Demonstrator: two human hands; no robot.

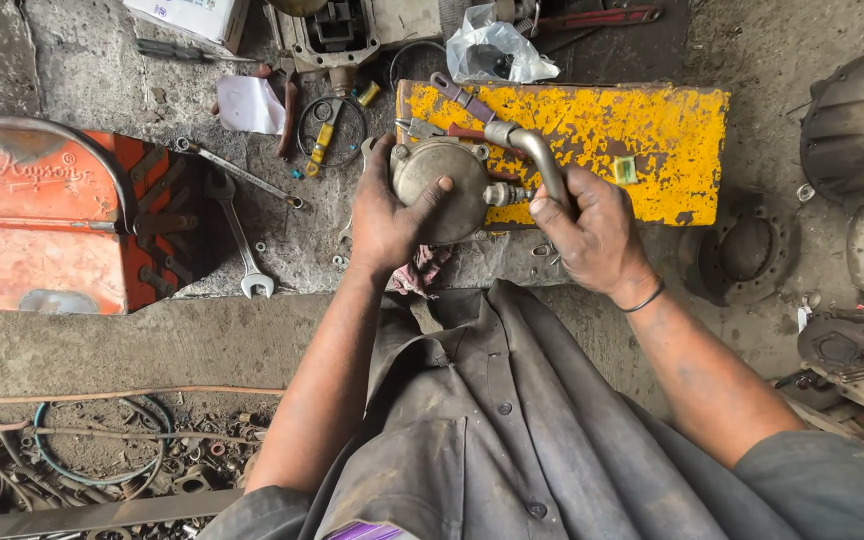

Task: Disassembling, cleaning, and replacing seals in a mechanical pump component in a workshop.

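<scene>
My left hand (pixel 384 215) grips a round grey metal housing (pixel 442 185) from its left side, thumb pressed on its face. My right hand (pixel 592 235) is closed around a bent metal pipe (pixel 537 155) that joins the housing through a small fitting (pixel 505 194). Both are held just above the concrete bench, in front of a chipped yellow metal box (pixel 632 130). A dirty rag (pixel 420 268) lies under my left wrist.
An open orange toolbox (pixel 42 220) stands at the left, with spanners (pixel 237 235) beside it. A clear plastic bag (pixel 497 50), a white box (pixel 192 18) and loose parts lie at the back. Heavy cast parts (pixel 857 130) and a round flange (pixel 747 250) sit at the right.
</scene>
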